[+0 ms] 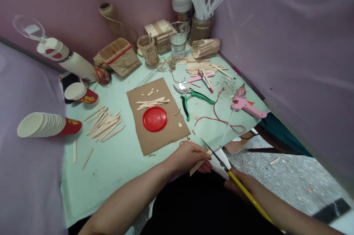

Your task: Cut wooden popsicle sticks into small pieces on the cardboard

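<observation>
My left hand (189,157), at the front edge of the table, pinches a flat wooden craft stick (195,168). My right hand (240,180) grips a pair of scissors (219,160) with a long yellow handle, though most of its fingers are hidden. The dark blades cross the far end of the stick, close to my left fingertips. Below the blades is something white (221,159), perhaps paper. Beyond my hands, a brown cardboard sheet (148,143) carries a round red lid (155,119) and several stick pieces (152,103).
Green-handled pruners (203,96), a red cord (214,118) and a pink glue gun (246,107) lie at right. Loose sticks (106,125) and stacked paper cups (49,124) are at left. A water cup (178,41) and stick-covered boxes (121,58) stand behind.
</observation>
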A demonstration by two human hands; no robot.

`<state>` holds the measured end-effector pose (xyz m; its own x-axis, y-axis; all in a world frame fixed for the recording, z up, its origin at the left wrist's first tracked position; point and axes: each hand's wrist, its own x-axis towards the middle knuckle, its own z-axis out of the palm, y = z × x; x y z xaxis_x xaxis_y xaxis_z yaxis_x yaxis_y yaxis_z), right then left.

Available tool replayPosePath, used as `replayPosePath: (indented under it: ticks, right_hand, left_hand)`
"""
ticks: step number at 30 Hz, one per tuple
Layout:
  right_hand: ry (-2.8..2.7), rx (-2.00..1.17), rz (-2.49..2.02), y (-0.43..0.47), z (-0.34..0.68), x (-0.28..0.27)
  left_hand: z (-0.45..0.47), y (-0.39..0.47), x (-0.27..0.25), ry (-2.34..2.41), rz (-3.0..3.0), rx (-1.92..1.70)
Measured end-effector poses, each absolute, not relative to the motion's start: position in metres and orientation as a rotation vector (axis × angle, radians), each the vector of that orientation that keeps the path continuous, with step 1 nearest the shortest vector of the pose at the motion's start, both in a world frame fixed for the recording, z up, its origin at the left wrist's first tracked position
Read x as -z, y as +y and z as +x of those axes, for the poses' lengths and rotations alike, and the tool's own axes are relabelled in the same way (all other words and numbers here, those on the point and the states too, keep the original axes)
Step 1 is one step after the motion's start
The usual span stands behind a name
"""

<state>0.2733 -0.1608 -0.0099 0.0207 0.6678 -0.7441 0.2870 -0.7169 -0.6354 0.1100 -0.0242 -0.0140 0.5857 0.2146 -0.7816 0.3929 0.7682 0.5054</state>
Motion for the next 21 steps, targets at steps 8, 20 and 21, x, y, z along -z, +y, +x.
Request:
replayPosePath:
  ticks: [8, 20, 21]
  right_hand:
    - [-0.898, -1.812, -1.971, -0.163, 0.267, 0.008]
    - [-1.551, -1.103, -2.131, -0.073, 0.28, -0.008]
    - [-1.584, -1.027, -2.165, -0.062, 0.279, -0.007]
  left_hand:
    - [0.107, -0.026, 0.018, 0.922, 0.704, 0.114]
    - [0.057, 0.013, -0.01, 0.995, 0.823, -0.318]
    - [0.045, 0.023, -0.013, 1.027, 0.915, -0.396]
